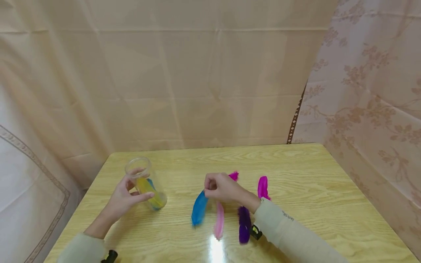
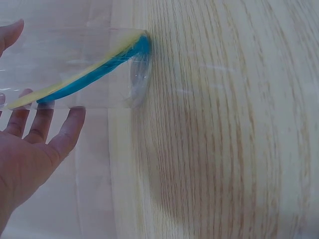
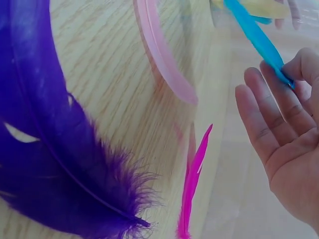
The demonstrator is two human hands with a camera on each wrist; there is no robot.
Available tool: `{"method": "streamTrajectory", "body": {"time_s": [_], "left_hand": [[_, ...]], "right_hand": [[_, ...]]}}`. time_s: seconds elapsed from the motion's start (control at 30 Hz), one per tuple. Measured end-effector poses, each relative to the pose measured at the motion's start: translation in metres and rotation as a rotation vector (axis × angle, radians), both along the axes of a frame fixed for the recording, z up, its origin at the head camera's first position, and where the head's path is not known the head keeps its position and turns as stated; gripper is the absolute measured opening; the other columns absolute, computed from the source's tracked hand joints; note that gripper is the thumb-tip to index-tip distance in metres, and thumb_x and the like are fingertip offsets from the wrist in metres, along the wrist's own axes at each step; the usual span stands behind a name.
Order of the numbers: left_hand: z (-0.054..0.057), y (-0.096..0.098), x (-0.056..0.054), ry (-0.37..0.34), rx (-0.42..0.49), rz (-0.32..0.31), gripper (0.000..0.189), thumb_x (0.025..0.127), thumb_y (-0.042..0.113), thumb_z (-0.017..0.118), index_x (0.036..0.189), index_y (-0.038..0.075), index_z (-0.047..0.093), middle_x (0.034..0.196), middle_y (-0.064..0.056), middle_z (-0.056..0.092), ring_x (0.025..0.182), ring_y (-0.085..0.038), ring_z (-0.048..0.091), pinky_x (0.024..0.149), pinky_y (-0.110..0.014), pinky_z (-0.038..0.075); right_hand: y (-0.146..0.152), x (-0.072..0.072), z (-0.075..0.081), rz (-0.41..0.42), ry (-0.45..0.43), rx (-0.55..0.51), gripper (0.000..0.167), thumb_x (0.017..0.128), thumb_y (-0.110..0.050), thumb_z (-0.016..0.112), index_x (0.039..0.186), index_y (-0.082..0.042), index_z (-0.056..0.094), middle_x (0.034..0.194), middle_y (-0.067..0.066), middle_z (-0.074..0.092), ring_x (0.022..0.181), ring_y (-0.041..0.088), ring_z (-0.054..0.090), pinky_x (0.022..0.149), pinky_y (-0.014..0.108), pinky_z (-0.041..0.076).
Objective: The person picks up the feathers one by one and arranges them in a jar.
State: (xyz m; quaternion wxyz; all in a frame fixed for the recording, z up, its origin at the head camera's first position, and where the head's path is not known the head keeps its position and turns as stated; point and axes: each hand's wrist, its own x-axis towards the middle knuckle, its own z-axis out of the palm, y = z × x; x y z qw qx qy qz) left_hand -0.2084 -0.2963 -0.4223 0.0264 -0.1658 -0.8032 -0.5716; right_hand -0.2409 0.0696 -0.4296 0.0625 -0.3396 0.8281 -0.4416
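Observation:
My left hand [image 1: 126,197] holds a clear plastic jar [image 1: 150,171] from its left side, thumb across the near wall and fingers behind. Inside lie a yellow feather [image 1: 144,185] and a blue feather [image 2: 94,74], both slanting along the wall. The jar's base is right at the tabletop. To the right, my right hand [image 1: 223,187] pinches another blue feather [image 1: 198,210] by its end between thumb and index finger. That feather hangs down to the left; the other fingers are loosely extended in the right wrist view.
Under and beside the right hand, a pink feather [image 1: 219,223], a purple feather [image 1: 244,224] and a magenta feather [image 1: 262,186] lie on the wooden table [image 1: 315,208]. Another magenta feather [image 1: 234,175] pokes out behind the hand. Curtains [image 1: 210,73] hang beyond the table's back edge.

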Motion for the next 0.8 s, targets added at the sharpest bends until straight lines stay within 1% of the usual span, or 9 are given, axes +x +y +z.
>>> {"method": "streamTrajectory", "body": {"time_s": [0.1, 0.23, 0.4, 0.53, 0.57, 0.63, 0.73, 0.8], "left_hand": [[0.000, 0.000, -0.001, -0.001, 0.005, -0.003, 0.078, 0.084, 0.002, 0.082, 0.148, 0.008, 0.038, 0.134, -0.003, 0.058, 0.112, -0.019, 0.060, 0.082, -0.029, 0.058], [0.000, 0.000, -0.001, 0.000, 0.006, -0.002, 0.078, 0.084, 0.002, 0.082, 0.148, 0.008, 0.038, 0.135, -0.006, 0.058, 0.111, -0.020, 0.061, 0.082, -0.029, 0.059], [0.000, 0.000, -0.002, 0.003, -0.004, 0.007, 0.078, 0.083, 0.003, 0.083, 0.148, 0.007, 0.039, 0.135, -0.008, 0.059, 0.111, -0.020, 0.061, 0.081, -0.029, 0.059], [0.001, 0.001, -0.002, 0.004, -0.006, 0.009, 0.078, 0.083, 0.003, 0.084, 0.147, 0.006, 0.039, 0.135, -0.005, 0.059, 0.112, -0.019, 0.061, 0.081, -0.028, 0.058], [0.001, 0.001, -0.002, 0.004, -0.005, 0.008, 0.078, 0.083, 0.003, 0.084, 0.147, 0.006, 0.039, 0.135, -0.004, 0.060, 0.112, -0.020, 0.061, 0.081, -0.028, 0.058], [0.001, 0.000, -0.002, 0.005, -0.005, 0.007, 0.078, 0.083, 0.002, 0.083, 0.147, 0.007, 0.039, 0.135, -0.004, 0.060, 0.112, -0.020, 0.061, 0.081, -0.028, 0.059], [0.000, 0.000, -0.002, 0.003, 0.001, 0.002, 0.078, 0.083, 0.002, 0.083, 0.148, 0.008, 0.039, 0.136, -0.009, 0.059, 0.111, -0.021, 0.061, 0.081, -0.028, 0.059], [0.000, 0.000, -0.002, 0.001, 0.004, -0.001, 0.078, 0.084, 0.002, 0.083, 0.148, 0.008, 0.039, 0.137, -0.011, 0.058, 0.111, -0.021, 0.061, 0.081, -0.028, 0.059]], "right_hand": [[0.000, -0.001, 0.001, 0.002, 0.003, -0.019, 0.016, 0.087, -0.003, 0.070, 0.082, -0.014, 0.061, 0.066, -0.011, 0.058, 0.061, 0.003, 0.050, 0.057, 0.019, 0.042], [-0.001, -0.003, 0.001, 0.002, -0.003, -0.037, 0.016, 0.088, -0.003, 0.070, 0.081, -0.014, 0.062, 0.068, -0.010, 0.059, 0.062, 0.004, 0.050, 0.058, 0.019, 0.042], [-0.001, -0.004, 0.002, 0.004, -0.030, -0.065, 0.015, 0.089, -0.002, 0.070, 0.082, -0.013, 0.063, 0.071, -0.008, 0.062, 0.064, 0.007, 0.054, 0.060, 0.021, 0.047], [-0.002, -0.004, 0.004, 0.010, -0.071, -0.099, 0.013, 0.090, -0.002, 0.070, 0.084, -0.011, 0.063, 0.074, -0.006, 0.066, 0.065, 0.010, 0.060, 0.061, 0.023, 0.053], [-0.002, -0.004, 0.005, 0.012, -0.085, -0.108, 0.012, 0.091, -0.002, 0.070, 0.085, -0.011, 0.063, 0.075, -0.005, 0.066, 0.066, 0.011, 0.062, 0.061, 0.025, 0.054], [-0.003, -0.004, 0.008, 0.019, -0.113, -0.132, 0.009, 0.091, -0.002, 0.069, 0.089, -0.008, 0.063, 0.077, -0.002, 0.067, 0.067, 0.020, 0.066, 0.061, 0.032, 0.058], [-0.005, -0.003, 0.010, 0.027, -0.140, -0.158, 0.007, 0.092, -0.001, 0.068, 0.095, -0.004, 0.062, 0.079, 0.000, 0.068, 0.070, 0.033, 0.068, 0.062, 0.042, 0.060], [-0.006, -0.003, 0.012, 0.031, -0.154, -0.172, 0.009, 0.092, 0.001, 0.067, 0.099, -0.003, 0.062, 0.081, 0.002, 0.069, 0.073, 0.041, 0.068, 0.063, 0.047, 0.060]]}}
